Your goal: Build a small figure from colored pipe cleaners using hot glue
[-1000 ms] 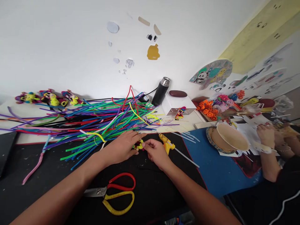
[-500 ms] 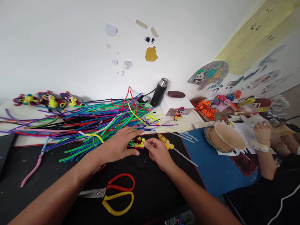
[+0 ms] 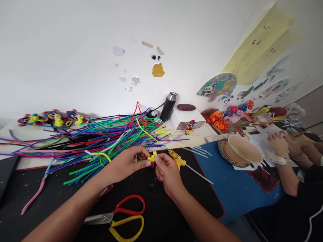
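Head camera view: the left hand (image 3: 131, 163) is closing its fingers and thumb around a small pipe-cleaner figure (image 3: 152, 157), while the right hand (image 3: 167, 170) is pinching its yellow part between thumb and fingertips. The figure is sitting between the two hands, above the black mat (image 3: 161, 208), partly hidden by fingers.

Toward the wearer, the mat is stretching from both hands to the scissors (image 3: 127, 213), which are lying below the left hand, and on past their right side. Its red edge (image 3: 220, 198) is running to the right of the right hand, with the blue surface (image 3: 229, 188) extending beyond. Just beyond the right hand, the yellow glue gun (image 3: 178, 159) is bordering the space, its glue stick pointing toward the mat's edge. Loose pipe cleaners (image 3: 111, 136) are crowding the far side of the left hand.

Compared with half a second ago, the left hand is no longer spreading its fingers but is gripping the figure, and the scissors are appearing lower in view.
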The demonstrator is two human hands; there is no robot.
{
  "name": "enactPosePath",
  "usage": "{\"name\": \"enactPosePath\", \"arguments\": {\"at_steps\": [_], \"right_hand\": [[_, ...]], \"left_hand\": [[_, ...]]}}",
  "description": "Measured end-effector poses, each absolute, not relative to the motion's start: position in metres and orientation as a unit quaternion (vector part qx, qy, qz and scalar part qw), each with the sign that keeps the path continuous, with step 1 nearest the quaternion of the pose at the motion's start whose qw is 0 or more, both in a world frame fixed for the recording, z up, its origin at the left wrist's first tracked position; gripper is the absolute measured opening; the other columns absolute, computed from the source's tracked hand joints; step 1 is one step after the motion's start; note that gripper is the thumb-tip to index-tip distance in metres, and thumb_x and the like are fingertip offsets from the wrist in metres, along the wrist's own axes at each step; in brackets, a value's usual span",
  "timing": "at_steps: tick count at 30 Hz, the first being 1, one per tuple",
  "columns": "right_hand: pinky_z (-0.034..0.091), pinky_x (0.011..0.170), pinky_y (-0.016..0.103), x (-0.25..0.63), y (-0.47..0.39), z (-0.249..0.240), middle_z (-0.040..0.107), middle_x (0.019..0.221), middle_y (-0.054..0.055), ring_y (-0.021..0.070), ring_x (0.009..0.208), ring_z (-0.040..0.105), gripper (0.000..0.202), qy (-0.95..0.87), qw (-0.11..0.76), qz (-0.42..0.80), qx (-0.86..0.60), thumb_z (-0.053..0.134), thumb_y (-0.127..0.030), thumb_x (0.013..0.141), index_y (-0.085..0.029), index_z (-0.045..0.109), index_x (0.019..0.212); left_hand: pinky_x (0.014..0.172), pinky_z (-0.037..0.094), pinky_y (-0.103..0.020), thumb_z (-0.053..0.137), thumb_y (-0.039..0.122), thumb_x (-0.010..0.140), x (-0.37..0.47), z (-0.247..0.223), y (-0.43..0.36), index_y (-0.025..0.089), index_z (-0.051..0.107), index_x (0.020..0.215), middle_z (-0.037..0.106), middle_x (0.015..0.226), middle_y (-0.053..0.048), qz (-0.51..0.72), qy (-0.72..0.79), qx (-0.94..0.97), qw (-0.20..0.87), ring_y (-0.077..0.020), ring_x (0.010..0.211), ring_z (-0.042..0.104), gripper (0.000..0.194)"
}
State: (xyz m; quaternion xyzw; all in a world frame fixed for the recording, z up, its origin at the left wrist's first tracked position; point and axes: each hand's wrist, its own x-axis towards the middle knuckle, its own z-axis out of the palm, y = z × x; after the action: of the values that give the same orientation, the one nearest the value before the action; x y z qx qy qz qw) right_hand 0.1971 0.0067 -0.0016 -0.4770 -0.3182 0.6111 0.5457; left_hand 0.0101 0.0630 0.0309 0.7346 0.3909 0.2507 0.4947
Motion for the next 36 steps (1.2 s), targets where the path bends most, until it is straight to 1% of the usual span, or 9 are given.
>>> {"name": "enactPosePath", "arguments": {"at_steps": [4,10,16,21,25,28,31,36], "right_hand": [[0.017,0.039,0.02,0.194,0.005,-0.001,0.035,0.049,-0.013,0.0037,0.039,0.022,0.046,-0.316,0.559,0.605,-0.47,0.087,-0.058,0.076,-0.018,0.067,0.087],[0.017,0.038,0.02,0.191,0.005,0.002,0.034,0.048,-0.013,0.0045,0.039,0.023,0.045,-0.316,0.565,0.596,-0.475,0.086,-0.058,0.076,-0.019,0.066,0.086],[0.017,0.038,0.02,0.187,0.008,0.003,0.033,0.049,-0.013,0.0044,0.039,0.022,0.042,-0.313,0.578,0.587,-0.472,0.085,-0.056,0.078,-0.02,0.064,0.083],[0.016,0.037,0.02,0.184,0.01,0.002,0.036,0.049,-0.013,0.004,0.038,0.023,0.043,-0.313,0.584,0.59,-0.461,0.086,-0.057,0.077,-0.02,0.065,0.083],[0.017,0.037,0.02,0.181,0.01,0.002,0.036,0.049,-0.013,0.0037,0.039,0.022,0.043,-0.316,0.582,0.598,-0.451,0.085,-0.057,0.079,-0.02,0.064,0.083],[0.018,0.037,0.02,0.181,0.007,0.002,0.035,0.048,-0.013,0.004,0.039,0.022,0.044,-0.325,0.569,0.609,-0.448,0.086,-0.058,0.079,-0.019,0.066,0.084],[0.019,0.038,0.02,0.188,0.001,0.003,0.036,0.049,-0.012,0.0044,0.039,0.024,0.047,-0.343,0.543,0.612,-0.46,0.084,-0.062,0.079,-0.018,0.07,0.087],[0.019,0.04,0.02,0.227,-0.018,0.003,0.036,0.047,-0.012,0.0049,0.04,0.026,0.051,-0.353,0.502,0.581,-0.534,0.082,-0.065,0.08,-0.016,0.073,0.092]], "left_hand": [[0.071,0.048,-0.028,0.07,0.052,0.091,0.009,0.031,0.063,0.021,0.071,0.094,0.07,0.084,0.0,0.247,0.382,0.717,0.529,-0.0182,0.078,0.061,0.032],[0.079,0.051,-0.032,0.071,0.054,0.09,0.013,0.034,0.063,0.019,0.07,0.092,0.072,0.086,-0.002,0.279,0.385,0.687,0.549,-0.0209,0.083,0.064,0.035],[0.078,0.051,-0.032,0.074,0.052,0.088,0.018,0.034,0.061,0.019,0.068,0.09,0.068,0.085,-0.001,0.337,0.398,0.653,0.55,-0.0188,0.081,0.063,0.033],[0.076,0.051,-0.032,0.078,0.047,0.084,0.019,0.031,0.06,0.019,0.069,0.093,0.069,0.086,-0.001,0.337,0.384,0.645,0.569,-0.0187,0.08,0.063,0.03],[0.077,0.052,-0.033,0.078,0.049,0.086,0.02,0.029,0.06,0.019,0.066,0.091,0.069,0.085,-0.002,0.342,0.381,0.635,0.578,-0.0193,0.08,0.065,0.032],[0.078,0.052,-0.032,0.077,0.051,0.087,0.018,0.03,0.061,0.019,0.066,0.089,0.068,0.085,-0.001,0.359,0.38,0.639,0.564,-0.0187,0.08,0.064,0.033],[0.076,0.052,-0.031,0.079,0.053,0.085,0.015,0.032,0.064,0.019,0.066,0.089,0.068,0.085,-0.002,0.366,0.396,0.638,0.55,-0.0189,0.08,0.063,0.037],[0.072,0.051,-0.03,0.081,0.056,0.082,0.009,0.035,0.067,0.02,0.067,0.093,0.07,0.081,-0.002,0.365,0.415,0.618,0.559,-0.0193,0.075,0.064,0.04]]}}
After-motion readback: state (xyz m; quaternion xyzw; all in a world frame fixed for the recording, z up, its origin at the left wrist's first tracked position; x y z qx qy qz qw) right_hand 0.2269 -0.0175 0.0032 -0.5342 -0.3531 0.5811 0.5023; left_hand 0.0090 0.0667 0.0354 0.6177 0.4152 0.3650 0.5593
